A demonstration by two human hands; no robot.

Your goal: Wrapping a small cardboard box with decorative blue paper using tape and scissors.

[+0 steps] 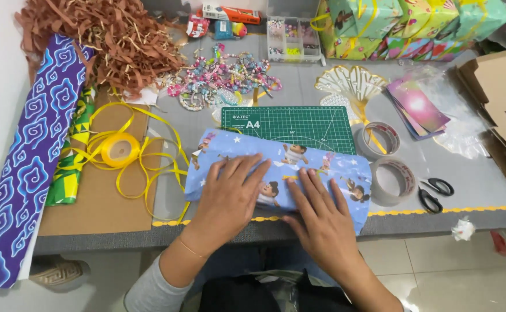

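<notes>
Both of my hands lie flat, palms down and fingers spread, pressing on the wrapped parcel rather than clutching it: my left hand covers its left half, my right hand its right half. From the head view, the parcel in light blue cartoon-print paper sits at the bench's near edge, overlapping the green cutting mat behind it. Two rolls of clear tape stand just beside its right end, with black scissors further right. A yellow ribbon spool rests on brown cardboard towards the left edge, near purple patterned paper.
</notes>
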